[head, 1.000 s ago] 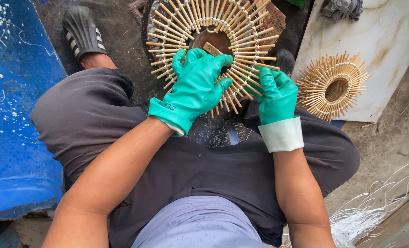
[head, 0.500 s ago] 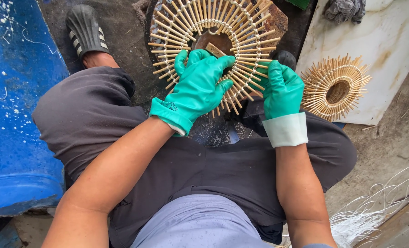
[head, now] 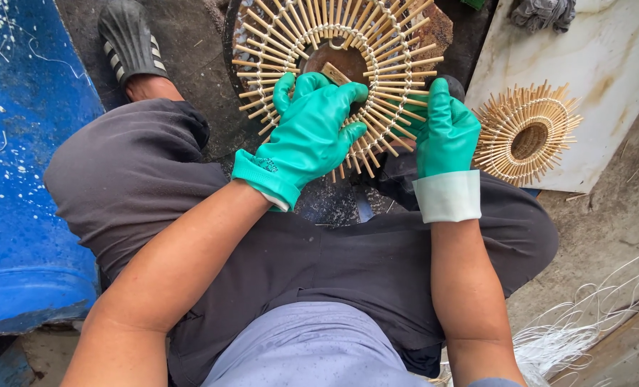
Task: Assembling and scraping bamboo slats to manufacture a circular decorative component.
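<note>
Seen from a single head-worn camera pointing steeply down over the seated wearer's own lap, the view takes in both forearms running up from the bottom edge to the green-gloved left hand (head: 311, 132) and right hand (head: 445, 129) near the top, close to the lens. A blue drum (head: 25, 165) fills the left edge, a pale board (head: 606, 64) the upper right. No second view shares the scene.

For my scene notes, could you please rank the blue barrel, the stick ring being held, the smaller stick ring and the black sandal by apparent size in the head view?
1. Blue barrel, though cropped.
2. Held stick ring.
3. Smaller stick ring and black sandal: too alike to rank.
</note>
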